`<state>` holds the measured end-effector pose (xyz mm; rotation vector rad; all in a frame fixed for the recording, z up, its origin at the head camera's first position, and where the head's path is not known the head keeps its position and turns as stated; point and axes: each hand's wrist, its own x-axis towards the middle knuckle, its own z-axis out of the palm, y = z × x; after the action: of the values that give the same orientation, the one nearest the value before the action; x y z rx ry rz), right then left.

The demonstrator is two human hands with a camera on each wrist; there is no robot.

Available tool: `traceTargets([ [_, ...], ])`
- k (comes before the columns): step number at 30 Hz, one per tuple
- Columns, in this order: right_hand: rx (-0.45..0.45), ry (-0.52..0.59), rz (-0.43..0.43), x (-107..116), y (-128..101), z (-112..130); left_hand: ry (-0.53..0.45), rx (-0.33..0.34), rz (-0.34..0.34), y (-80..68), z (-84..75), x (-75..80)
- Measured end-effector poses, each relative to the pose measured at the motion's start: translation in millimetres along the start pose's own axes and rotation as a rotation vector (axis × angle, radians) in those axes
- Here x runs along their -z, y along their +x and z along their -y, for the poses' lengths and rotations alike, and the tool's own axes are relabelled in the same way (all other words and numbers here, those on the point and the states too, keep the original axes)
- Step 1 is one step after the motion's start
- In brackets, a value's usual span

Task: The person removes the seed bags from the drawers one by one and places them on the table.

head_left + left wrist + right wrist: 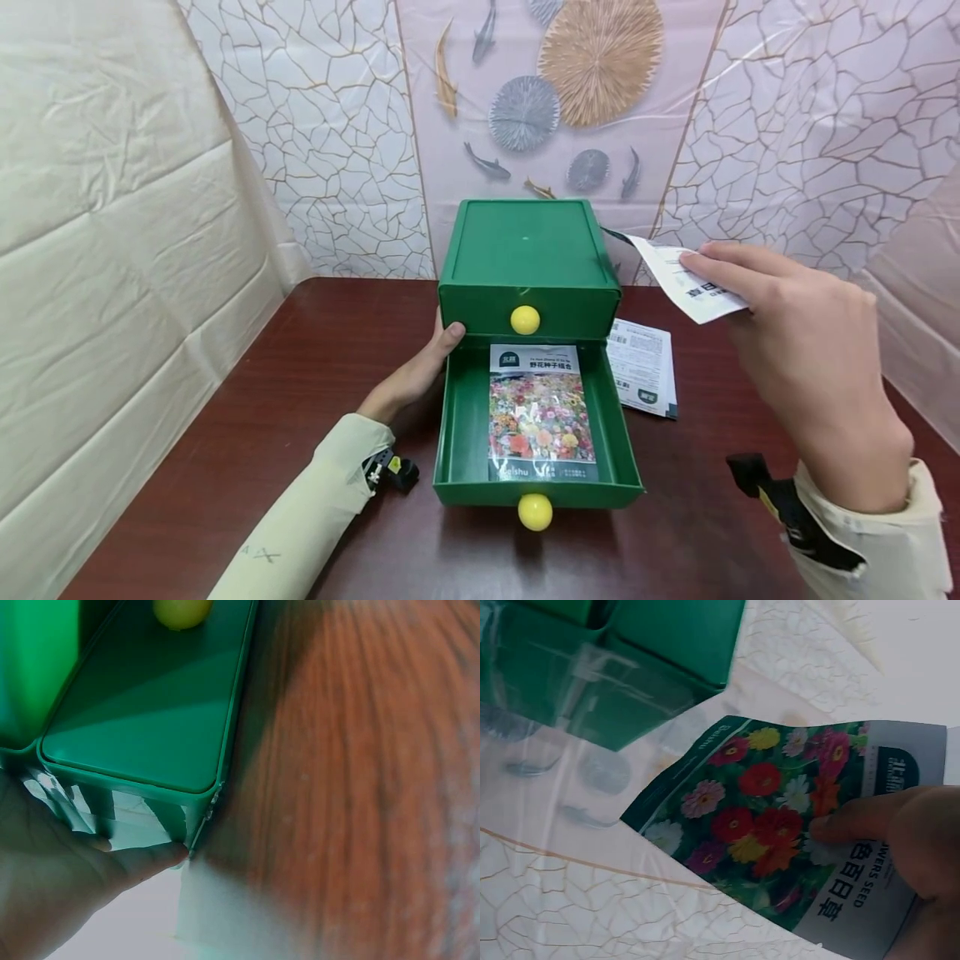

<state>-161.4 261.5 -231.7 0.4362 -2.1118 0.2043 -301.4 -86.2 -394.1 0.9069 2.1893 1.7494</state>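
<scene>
**Right hand [813,350] pinches a seed packet [754,821] aloft**

The packet hangs right of the green cabinet [525,258], overlapping the worktop's [315,358] back edge in the head view. The left hand [412,375] rests, thumb extended, against the cabinet's left side. Probably light, bendy and slick, the packet suits a flat pinch near its titled end.

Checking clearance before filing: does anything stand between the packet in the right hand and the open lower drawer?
The right wall of the lower drawer stands between them, and the upper drawer overhangs its rear. Nothing visible covers its front part, so the held packet could probably pass over that wall.
</scene>
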Motion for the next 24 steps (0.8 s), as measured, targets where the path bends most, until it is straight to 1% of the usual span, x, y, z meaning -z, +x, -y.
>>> traceTargets([
  [3, -0.028, -0.01, 0.073, -8.6, -0.5, -6.3, 0.008, 0.001, 0.005, -1.3, 1.2, 1.4],
  [7, -0.077, -0.028, 0.176, -19.6, -2.8, -15.5, 0.011, -0.015, -0.004, 0.5, 2.5, 1.1],
  [10, -0.116, -0.04, 0.272, -28.4, -4.7, -22.6, 0.013, -0.022, -0.013, 1.5, 2.1, 0.4],
  [15, -0.141, -0.05, 0.424, -46.7, -7.4, -32.5, 0.014, -0.022, -0.027, 2.4, 1.5, 0.4],
  [18, -0.149, -0.048, 0.504, -57.3, -10.4, -36.5, 0.011, -0.025, -0.023, 2.5, 1.6, 0.1],
  [24, -0.198, -0.039, 0.686, -76.5, -17.7, -40.1, 0.008, -0.028, -0.012, 1.1, -0.4, -1.4],
])
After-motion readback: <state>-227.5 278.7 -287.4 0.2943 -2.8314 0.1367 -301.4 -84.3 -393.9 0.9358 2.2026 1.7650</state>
